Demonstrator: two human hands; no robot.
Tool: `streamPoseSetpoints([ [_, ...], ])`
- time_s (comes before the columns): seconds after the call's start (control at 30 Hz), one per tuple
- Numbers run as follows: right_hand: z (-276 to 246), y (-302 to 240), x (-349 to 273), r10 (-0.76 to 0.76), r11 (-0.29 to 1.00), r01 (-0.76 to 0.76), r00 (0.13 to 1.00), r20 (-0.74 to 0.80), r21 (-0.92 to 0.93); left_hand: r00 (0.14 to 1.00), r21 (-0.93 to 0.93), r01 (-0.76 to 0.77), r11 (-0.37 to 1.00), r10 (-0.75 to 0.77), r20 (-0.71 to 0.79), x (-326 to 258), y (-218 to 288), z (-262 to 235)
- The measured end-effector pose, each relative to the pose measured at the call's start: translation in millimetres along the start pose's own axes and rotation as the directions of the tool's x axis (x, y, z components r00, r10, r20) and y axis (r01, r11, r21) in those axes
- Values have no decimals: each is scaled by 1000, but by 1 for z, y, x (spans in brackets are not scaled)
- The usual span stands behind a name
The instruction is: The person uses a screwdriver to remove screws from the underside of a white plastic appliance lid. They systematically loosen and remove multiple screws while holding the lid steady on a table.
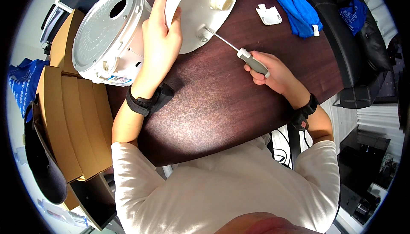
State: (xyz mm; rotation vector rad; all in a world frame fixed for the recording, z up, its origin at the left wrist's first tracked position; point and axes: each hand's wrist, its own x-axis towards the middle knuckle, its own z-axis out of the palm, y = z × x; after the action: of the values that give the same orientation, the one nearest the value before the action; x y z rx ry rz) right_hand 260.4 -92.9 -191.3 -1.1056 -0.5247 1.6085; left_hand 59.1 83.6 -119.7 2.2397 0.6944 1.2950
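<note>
My left hand (164, 31) grips the edge of a white rounded plastic cover (190, 10), holding it tilted above the table. Its inner side faces me, with a short cream-coloured round fitting (221, 0) near the far right. In my right hand (273, 69) is a screwdriver (253, 61) with a grey and white handle. The screwdriver's tip points at a small recess low on the cover and appears to touch it. Beside my left forearm a white drum-shaped appliance body (109, 33) rests on the table, its grey round end with a dark hole turned up toward me.
A small white plastic piece (269, 14) and a blue cloth (294, 10) lie on the dark wooden table (213, 101) at the far right. Cardboard boxes (72, 123) stand along the left. A black leather seat (361, 42) borders the right side.
</note>
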Motion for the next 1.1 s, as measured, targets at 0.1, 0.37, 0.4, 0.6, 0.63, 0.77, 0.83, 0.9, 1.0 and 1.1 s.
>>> streamPoseSetpoints([
  [0.1,5,-2,-1,-2,999,3,1000,-12,49,998,-31,56,998,-55,26,-1,3,0],
  [0.37,-1,-1,-7,-14,997,13,1000,17,76,994,-69,110,991,-111,-7,-4,0,1],
  [0.4,-2,-1,-9,-18,997,18,1000,3,70,996,-65,89,994,-91,-26,-3,-4,3],
  [0.6,-9,-2,-33,-32,999,33,999,-40,20,967,-340,249,907,-251,40,-8,-14,12],
  [0.63,-12,-1,-38,-28,999,29,998,-48,30,957,-401,288,870,-281,76,-8,-16,13],
  [0.77,-12,3,-53,0,997,6,997,-79,71,925,-502,367,783,-363,110,-11,-20,19],
  [0.83,-9,5,-57,0,997,6,997,-74,73,926,-514,364,777,-360,113,-11,-21,19],
  [0.9,-8,6,-58,-10,997,16,997,-76,79,921,-510,380,772,-369,127,-11,-20,19],
  [1.0,-8,7,-57,-24,996,31,996,-81,83,920,-511,382,770,-370,130,-11,-22,20],
  [1.1,-9,7,-56,-14,997,19,997,-70,76,923,-513,375,772,-362,130,-11,-23,19],
])
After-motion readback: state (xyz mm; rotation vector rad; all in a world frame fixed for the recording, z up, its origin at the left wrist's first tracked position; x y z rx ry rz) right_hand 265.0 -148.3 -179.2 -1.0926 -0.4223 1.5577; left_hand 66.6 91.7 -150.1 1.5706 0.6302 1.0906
